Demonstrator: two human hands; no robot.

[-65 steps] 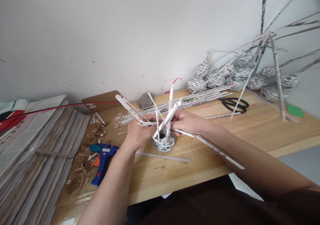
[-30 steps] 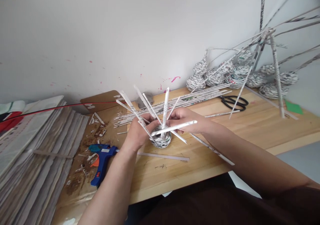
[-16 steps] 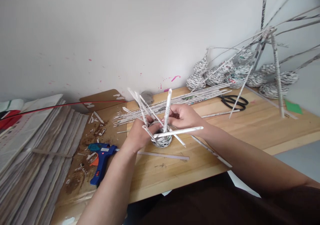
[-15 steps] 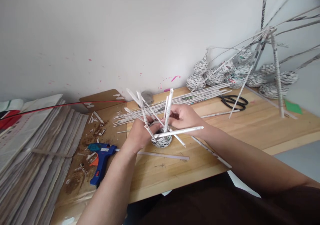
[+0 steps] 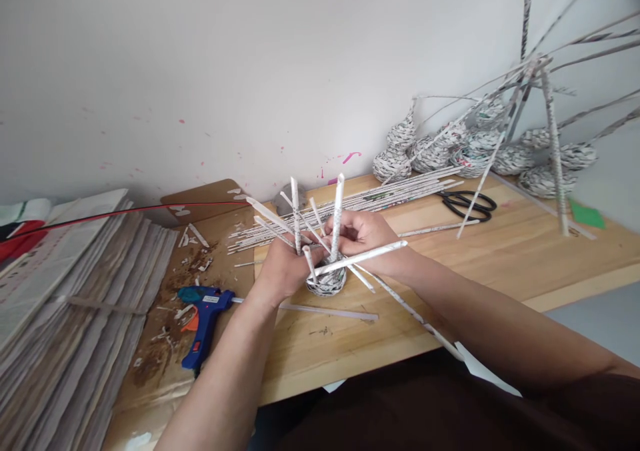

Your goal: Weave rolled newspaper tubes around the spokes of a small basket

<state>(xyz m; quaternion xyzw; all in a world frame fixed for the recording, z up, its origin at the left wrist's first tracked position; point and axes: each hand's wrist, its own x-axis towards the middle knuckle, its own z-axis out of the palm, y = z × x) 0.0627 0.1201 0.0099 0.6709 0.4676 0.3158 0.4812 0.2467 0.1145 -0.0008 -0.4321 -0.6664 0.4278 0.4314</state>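
Both hands, left (image 5: 285, 264) and right (image 5: 361, 236), converged over the woven newspaper basket (image 5: 326, 283), forearms angled inward, fingertips pinched on its rim and tubes (image 5: 337, 217).

The small basket (image 5: 326, 283) looks like rolled newsprint, matt and ridged all over. The loose paper sticks (image 5: 395, 191) share that printed paper look, smoother along their length. Pale, grained wood makes up the tabletop (image 5: 515, 257), with a soft sheen. The glue gun (image 5: 209, 314) has a smooth blue plastic body, and the scissors (image 5: 467, 206) show 2 smooth black handle loops. That stack (image 5: 95, 291) is matt, crinkly-edged paper.
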